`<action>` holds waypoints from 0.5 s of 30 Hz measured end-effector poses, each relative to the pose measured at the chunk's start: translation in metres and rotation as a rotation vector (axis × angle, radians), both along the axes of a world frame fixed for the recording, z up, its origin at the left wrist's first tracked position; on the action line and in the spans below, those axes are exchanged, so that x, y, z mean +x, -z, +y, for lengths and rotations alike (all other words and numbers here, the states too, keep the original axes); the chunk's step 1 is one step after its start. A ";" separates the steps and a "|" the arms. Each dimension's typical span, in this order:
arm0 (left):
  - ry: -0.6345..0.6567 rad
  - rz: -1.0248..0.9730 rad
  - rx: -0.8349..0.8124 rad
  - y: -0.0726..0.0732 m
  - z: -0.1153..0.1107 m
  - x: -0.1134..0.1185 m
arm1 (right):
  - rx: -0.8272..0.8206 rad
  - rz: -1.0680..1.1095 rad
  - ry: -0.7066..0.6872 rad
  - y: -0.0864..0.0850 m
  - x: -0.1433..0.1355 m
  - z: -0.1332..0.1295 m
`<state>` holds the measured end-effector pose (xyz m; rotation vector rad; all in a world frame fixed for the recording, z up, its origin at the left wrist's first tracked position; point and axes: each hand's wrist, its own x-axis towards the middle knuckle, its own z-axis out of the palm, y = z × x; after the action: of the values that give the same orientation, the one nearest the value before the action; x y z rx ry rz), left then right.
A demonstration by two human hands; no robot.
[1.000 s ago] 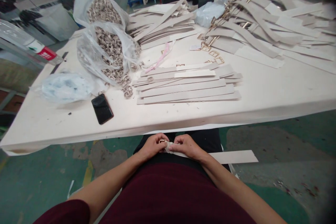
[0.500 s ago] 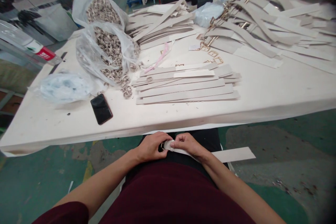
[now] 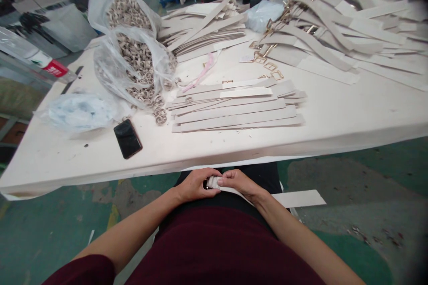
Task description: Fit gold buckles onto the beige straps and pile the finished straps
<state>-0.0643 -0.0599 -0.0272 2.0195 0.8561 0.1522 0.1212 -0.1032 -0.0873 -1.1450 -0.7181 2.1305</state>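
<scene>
Over my lap, in front of the table edge, both hands grip one beige belt strap. My left hand curls its thumb and fingers round the strap's end, where a small dark and metallic buckle shows partly. My right hand pinches the strap just beside it, thumb on top. Between the hands the strap looks banded, perhaps by a loop; the fingers hide details. Its free end runs under my right wrist and sticks out to the right.
Beige straps lie in rows on the table. Plastic bags of small loops stand at the left, near a phone. Gold buckles lie behind the rows. Buckled straps pile up at the back right.
My left fingers have shifted slightly right along the strap's end, closer to my right hand. More of the banded part shows between them. The strap's free end has hardly moved.
</scene>
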 end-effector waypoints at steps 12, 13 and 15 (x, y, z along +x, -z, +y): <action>-0.130 -0.073 -0.179 -0.003 0.005 -0.024 | 0.072 -0.090 0.021 -0.007 0.001 0.000; -0.214 -0.124 -0.282 -0.002 0.006 -0.026 | 0.126 -0.133 0.017 -0.013 0.002 0.001; -0.344 -0.233 -0.533 -0.003 0.007 -0.026 | 0.338 -0.270 -0.014 -0.030 0.005 0.004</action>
<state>-0.0903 -0.0529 -0.0244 1.3232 0.9678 0.3100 0.1265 -0.0988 -0.0568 -1.2492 -1.1606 1.7916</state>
